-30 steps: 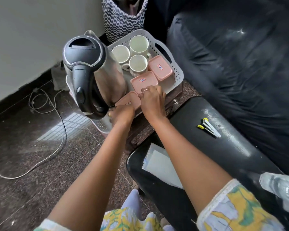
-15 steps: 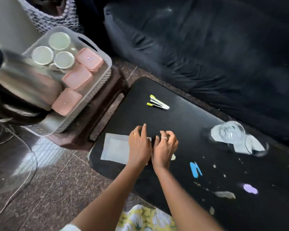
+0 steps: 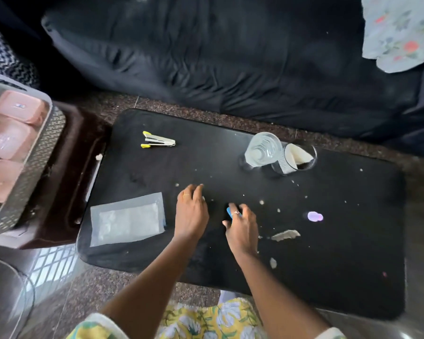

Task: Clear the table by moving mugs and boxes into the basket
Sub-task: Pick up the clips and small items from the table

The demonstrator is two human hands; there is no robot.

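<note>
At far left, the grey basket (image 3: 32,167) holds three pink lidded boxes (image 3: 9,140). On the black table (image 3: 340,265), the left hand (image 3: 191,211) rests flat, fingers loose, holding nothing. The right hand (image 3: 242,226) touches a small blue object (image 3: 229,211); I cannot tell whether it grips it. Farther right, a clear glass (image 3: 262,150) touches another glass (image 3: 296,157) holding folded paper (image 3: 299,154).

1. Black rounded-rectangular worktop (image 3: 328,265) at mid-view; dark fabric sofa (image 3: 230,57) behind it, across a strip of floor.
2. White perforated plastic basket (image 3: 34,152) to the left of the worktop, on a brown stool (image 3: 78,167); pink square lidded boxes (image 3: 22,106) inside it.
3. Far-left area of the worktop: silver metal stapler with yellow tips (image 3: 158,142). Near-left area: flat clear plastic pouch (image 3: 127,218).
4. Far side, right of centre: clear glass tumbler (image 3: 262,150); just beside it on the right, a second clear glass holding folded paper (image 3: 296,157).
5. Left grip (image 3: 191,211) on the worktop, just right of the pouch. Right grip (image 3: 242,226) beside it, over a small blue piece (image 3: 230,211).
6. Torn paper scraps (image 3: 285,234) to the right of the right grip.
</note>
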